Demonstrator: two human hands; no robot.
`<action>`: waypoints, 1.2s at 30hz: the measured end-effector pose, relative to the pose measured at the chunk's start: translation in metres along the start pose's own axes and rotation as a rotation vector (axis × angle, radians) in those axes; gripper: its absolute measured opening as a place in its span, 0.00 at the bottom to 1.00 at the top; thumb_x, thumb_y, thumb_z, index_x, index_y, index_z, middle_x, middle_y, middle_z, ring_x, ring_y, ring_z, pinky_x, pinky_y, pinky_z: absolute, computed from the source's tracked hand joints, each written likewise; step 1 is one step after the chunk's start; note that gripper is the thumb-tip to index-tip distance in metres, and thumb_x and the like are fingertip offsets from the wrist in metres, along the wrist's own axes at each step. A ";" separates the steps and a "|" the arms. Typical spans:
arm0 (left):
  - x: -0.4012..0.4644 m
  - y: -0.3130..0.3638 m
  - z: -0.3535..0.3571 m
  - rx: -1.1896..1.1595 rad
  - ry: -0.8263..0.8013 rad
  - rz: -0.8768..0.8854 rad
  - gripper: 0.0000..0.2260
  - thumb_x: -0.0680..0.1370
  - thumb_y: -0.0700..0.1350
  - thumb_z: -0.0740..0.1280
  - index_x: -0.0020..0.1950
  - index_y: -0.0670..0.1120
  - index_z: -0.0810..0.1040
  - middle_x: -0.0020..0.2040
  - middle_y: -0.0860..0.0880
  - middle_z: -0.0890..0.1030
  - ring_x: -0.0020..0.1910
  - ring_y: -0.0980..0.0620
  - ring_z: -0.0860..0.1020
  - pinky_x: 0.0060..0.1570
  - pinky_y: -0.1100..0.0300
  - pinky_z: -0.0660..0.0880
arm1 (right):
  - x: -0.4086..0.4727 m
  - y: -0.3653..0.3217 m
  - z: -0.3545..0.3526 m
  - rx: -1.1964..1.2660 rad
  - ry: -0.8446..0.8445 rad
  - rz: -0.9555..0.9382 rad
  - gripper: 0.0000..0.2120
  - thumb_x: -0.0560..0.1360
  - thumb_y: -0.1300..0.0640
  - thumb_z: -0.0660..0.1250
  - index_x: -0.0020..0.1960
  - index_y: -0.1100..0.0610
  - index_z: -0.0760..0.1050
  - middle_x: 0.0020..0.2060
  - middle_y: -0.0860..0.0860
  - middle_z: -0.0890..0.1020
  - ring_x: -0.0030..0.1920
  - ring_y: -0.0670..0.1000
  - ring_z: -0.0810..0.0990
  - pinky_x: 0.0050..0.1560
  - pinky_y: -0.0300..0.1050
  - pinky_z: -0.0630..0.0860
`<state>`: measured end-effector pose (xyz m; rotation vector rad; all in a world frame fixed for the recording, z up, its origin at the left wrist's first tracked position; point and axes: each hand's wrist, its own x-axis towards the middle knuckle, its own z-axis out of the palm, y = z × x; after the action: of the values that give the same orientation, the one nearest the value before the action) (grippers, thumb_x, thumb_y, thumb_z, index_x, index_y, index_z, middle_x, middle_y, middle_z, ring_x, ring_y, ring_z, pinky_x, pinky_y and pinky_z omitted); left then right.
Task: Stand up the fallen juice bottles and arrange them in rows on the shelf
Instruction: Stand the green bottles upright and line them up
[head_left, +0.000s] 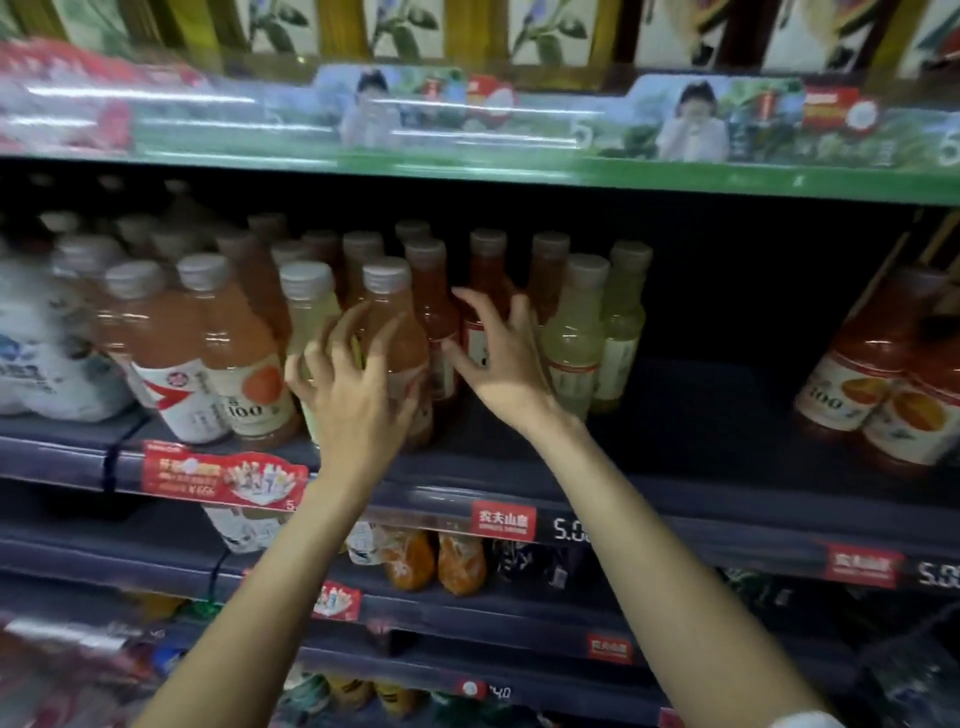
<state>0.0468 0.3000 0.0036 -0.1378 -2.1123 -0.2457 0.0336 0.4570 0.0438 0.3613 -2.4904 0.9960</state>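
Juice bottles (395, 332) are squared into rows on the shelf (675, 431). The front peach bottle is touched by the spread left hand (353, 384); beside it, the right hand (498, 348) is held released, grasping nothing.

**Readable labels and price signs on the drinks shelving**

You can read "100" on the white paper label of the peach-coloured juice bottle (244, 358) at the shelf front, and "100" again on the white label of the red juice bottle (852, 374) at far right. On the dark shelf-edge strip (675, 512), the red square brand tag (503, 519) carries white Chinese characters, 农夫山泉; just beside it stands a white price beginning "5.0". A second red tag (862, 567) farther right is too blurred to read, with "5." beside it. The red promotional card (223, 479) bears illegible print.
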 end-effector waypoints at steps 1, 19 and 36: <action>0.000 -0.002 0.000 0.028 -0.005 0.003 0.24 0.72 0.55 0.68 0.67 0.52 0.70 0.69 0.43 0.70 0.66 0.42 0.62 0.65 0.44 0.54 | 0.009 -0.004 0.003 -0.001 0.003 0.040 0.24 0.77 0.49 0.65 0.71 0.48 0.65 0.65 0.60 0.65 0.68 0.58 0.63 0.67 0.49 0.63; 0.002 -0.017 0.007 -0.061 0.001 0.109 0.23 0.72 0.53 0.68 0.66 0.52 0.73 0.71 0.43 0.69 0.71 0.42 0.60 0.71 0.40 0.49 | 0.024 -0.005 0.018 0.086 0.199 0.190 0.28 0.71 0.46 0.72 0.69 0.50 0.71 0.62 0.60 0.72 0.65 0.56 0.70 0.64 0.42 0.66; -0.019 0.042 -0.007 -0.626 -0.001 0.105 0.17 0.76 0.43 0.66 0.63 0.43 0.69 0.58 0.45 0.73 0.56 0.49 0.72 0.55 0.64 0.68 | -0.046 0.007 -0.013 0.257 0.335 0.036 0.34 0.67 0.61 0.77 0.64 0.57 0.59 0.57 0.46 0.71 0.57 0.40 0.73 0.58 0.41 0.75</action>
<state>0.0703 0.3393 -0.0036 -0.6123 -1.9562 -0.8362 0.0747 0.4748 0.0266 0.2060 -2.0822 1.2810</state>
